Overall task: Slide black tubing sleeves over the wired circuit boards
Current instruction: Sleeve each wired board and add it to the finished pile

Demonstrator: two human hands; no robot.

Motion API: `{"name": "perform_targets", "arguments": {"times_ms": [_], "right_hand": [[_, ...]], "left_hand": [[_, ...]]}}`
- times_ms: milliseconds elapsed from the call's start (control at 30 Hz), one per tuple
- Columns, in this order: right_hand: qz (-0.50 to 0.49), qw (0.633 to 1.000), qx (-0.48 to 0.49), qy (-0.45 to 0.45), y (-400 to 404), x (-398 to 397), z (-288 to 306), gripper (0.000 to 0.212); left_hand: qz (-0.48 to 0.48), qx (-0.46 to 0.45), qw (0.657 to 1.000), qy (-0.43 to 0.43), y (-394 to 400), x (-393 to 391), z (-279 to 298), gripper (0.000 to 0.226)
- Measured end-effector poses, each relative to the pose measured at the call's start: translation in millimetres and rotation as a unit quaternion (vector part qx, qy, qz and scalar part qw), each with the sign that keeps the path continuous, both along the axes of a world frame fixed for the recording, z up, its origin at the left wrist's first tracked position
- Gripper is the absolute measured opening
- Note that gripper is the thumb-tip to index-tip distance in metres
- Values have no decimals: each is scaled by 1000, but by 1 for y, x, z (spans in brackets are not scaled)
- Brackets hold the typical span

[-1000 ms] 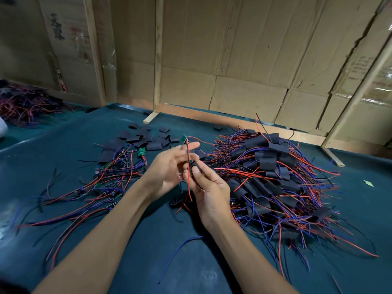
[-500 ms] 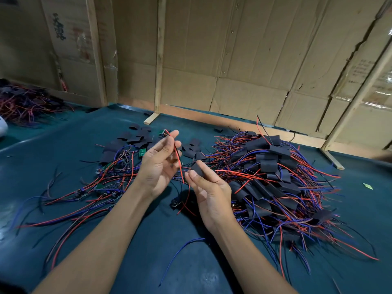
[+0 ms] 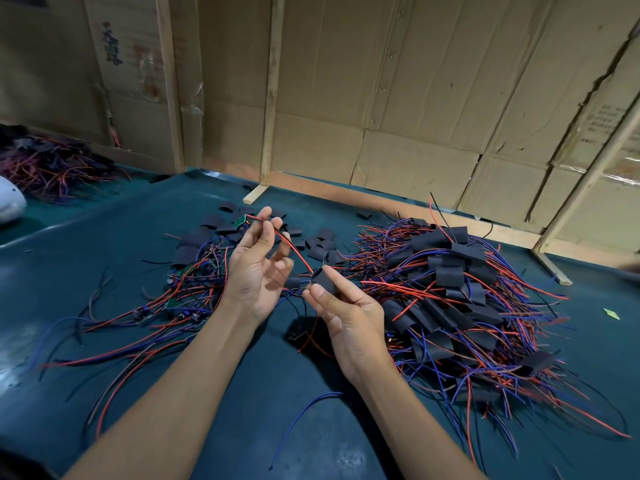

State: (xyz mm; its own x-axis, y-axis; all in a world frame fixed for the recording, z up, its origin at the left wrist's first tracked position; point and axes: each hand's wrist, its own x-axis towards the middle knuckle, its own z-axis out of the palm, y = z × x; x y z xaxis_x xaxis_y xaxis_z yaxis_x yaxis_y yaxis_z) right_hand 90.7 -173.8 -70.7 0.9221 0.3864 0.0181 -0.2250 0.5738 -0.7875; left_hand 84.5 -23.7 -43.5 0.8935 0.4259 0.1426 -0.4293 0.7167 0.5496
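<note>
My left hand (image 3: 258,271) is raised above the teal table, pinching a red and black wire pair (image 3: 290,247) between its fingertips. A small green circuit board (image 3: 239,221) sticks out at the wire's upper end, past my fingers. My right hand (image 3: 346,315) pinches a short black tubing sleeve (image 3: 323,279) between thumb and fingers. The wires run down from my left hand into the sleeve's open end. The board itself is outside the sleeve.
Unsleeved boards with red and blue wires (image 3: 180,292) lie left of my hands, loose black sleeves (image 3: 214,233) behind them. A large heap of sleeved assemblies (image 3: 457,306) fills the right. Another wire pile (image 3: 52,168) sits far left. Cardboard walls (image 3: 381,98) close the back.
My hands have drawn apart: the left rose up and left with the board end, the right held the sleeve lower, so more wire now stretches between them.
</note>
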Motion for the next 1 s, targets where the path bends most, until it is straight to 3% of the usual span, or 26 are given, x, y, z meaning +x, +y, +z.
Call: {"name": "perform_targets", "arguments": {"times_ms": [500,767,1000], "right_hand": [[8,1000,13,-11,2,0,-2,48],[5,1000,19,-4,0,1,-1,50],[8,1000,23,-5,1,1,-1,40]], "left_hand": [[0,50,999,9,-5,3,-3,26],[-10,-27,1000,-12,-6,1,0,24],[9,-23,1000,11,-6,1,0,24]]}}
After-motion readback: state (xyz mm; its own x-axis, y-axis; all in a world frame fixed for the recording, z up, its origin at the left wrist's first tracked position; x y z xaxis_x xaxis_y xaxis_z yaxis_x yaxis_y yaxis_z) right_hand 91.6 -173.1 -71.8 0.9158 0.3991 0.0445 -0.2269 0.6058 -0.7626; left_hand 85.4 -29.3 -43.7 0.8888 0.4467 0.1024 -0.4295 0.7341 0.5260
